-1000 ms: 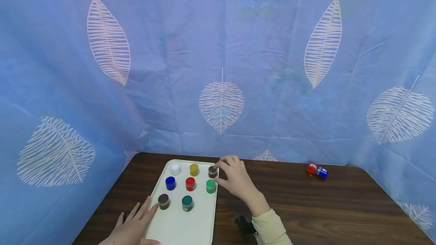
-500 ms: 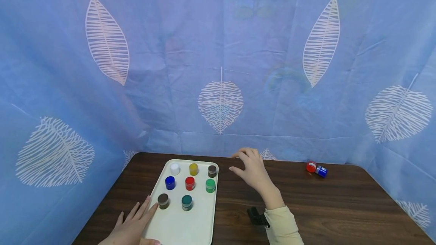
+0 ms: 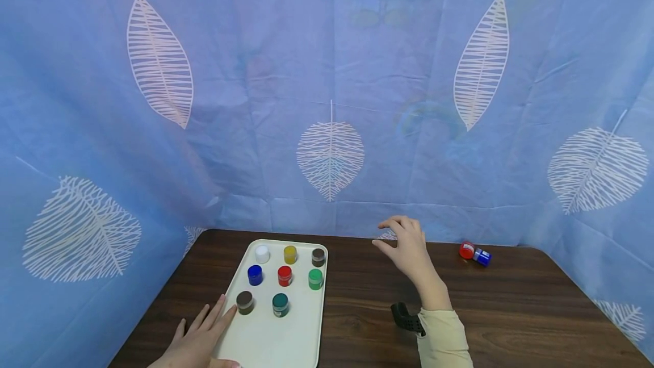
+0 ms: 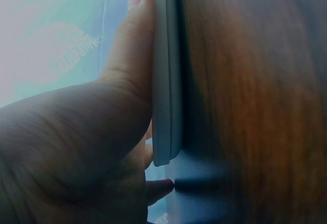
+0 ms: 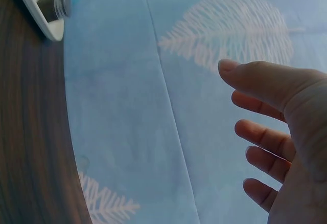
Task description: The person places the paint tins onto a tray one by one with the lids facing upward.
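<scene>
My left hand (image 3: 196,337) rests flat with spread fingers over the left edge of a white tray (image 3: 293,342); its index fingertip lies beside a dark brown paint jar (image 3: 245,302). In the left wrist view the thumb (image 4: 130,45) lies along the tray's side. My right hand (image 3: 409,249) is raised over the table right of the tray, thumb and fingers apart with nothing between them. On the tray stand small paint jars: white (image 3: 262,254), yellow (image 3: 290,254), a second dark brown (image 3: 318,257), blue (image 3: 255,275), red (image 3: 285,276), light green (image 3: 315,279) and dark green (image 3: 280,304).
Towards the back right of the dark wooden table (image 3: 511,311), another red jar (image 3: 466,250) and a blue jar (image 3: 482,257) lie close together. A blue curtain (image 3: 409,175) with white leaf prints hangs behind the table. A black strap device (image 3: 407,318) sits at the right wrist.
My right hand has let go of the dark brown jar at the tray's back right corner and moved away to the right. The left hand has stayed in place.
</scene>
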`<move>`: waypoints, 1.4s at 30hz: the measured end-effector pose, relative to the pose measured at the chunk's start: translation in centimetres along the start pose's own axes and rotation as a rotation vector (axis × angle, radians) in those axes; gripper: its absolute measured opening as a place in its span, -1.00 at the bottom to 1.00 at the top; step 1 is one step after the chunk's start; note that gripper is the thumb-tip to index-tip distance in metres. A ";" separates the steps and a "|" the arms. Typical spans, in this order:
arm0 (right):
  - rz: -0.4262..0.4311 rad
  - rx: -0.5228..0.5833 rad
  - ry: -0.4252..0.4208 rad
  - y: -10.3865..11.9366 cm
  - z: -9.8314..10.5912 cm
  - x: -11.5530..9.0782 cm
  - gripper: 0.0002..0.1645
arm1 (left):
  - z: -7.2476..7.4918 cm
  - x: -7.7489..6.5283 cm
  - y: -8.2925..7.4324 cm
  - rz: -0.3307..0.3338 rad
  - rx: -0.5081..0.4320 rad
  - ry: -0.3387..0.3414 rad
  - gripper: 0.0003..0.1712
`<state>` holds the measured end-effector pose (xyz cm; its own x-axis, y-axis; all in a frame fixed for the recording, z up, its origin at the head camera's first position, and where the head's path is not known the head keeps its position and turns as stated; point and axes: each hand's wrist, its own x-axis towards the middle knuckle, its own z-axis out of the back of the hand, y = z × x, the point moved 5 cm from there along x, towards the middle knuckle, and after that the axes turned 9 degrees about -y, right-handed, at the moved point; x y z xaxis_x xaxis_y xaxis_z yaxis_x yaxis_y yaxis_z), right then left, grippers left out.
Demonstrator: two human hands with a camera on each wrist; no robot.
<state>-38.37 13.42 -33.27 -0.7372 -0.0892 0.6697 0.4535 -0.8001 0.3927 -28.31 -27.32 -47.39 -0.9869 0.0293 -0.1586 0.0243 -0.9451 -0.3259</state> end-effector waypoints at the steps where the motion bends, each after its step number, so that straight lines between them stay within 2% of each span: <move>1: -0.008 0.000 -0.003 -0.4 0.2 0.0 -0.60 | -0.1 0.0 0.1 -0.002 0.002 0.000 0.38; 13: -0.146 -0.026 0.002 -5.3 2.7 -0.2 -0.59 | -0.1 0.0 0.1 -0.003 -0.008 -0.006 0.39; 21: -0.199 -0.028 -0.035 -7.9 4.4 -0.9 -0.59 | 0.1 0.0 0.0 -0.001 -0.022 0.003 0.39; 27: -0.271 -0.033 -0.046 -10.0 5.3 -1.7 -0.54 | 0.0 -0.1 0.2 -0.002 -0.035 0.000 0.40; 32: -0.328 -0.010 -0.087 -12.1 5.9 -2.5 -0.50 | -0.1 0.0 0.2 -0.001 -0.035 -0.003 0.39; 36: -0.395 -0.001 -0.118 -13.9 6.4 -3.2 -0.47 | -0.1 -0.1 0.2 -0.004 -0.032 -0.002 0.39; 42: -0.542 0.005 -0.152 -16.6 6.8 -5.0 -0.45 | -0.1 0.0 0.2 -0.009 -0.028 0.001 0.41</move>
<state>-38.82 31.15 -38.80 -0.7853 0.4202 0.4547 0.0329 -0.7051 0.7083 -28.30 -27.52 -47.53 -0.9869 0.0380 -0.1570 0.0202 -0.9353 -0.3532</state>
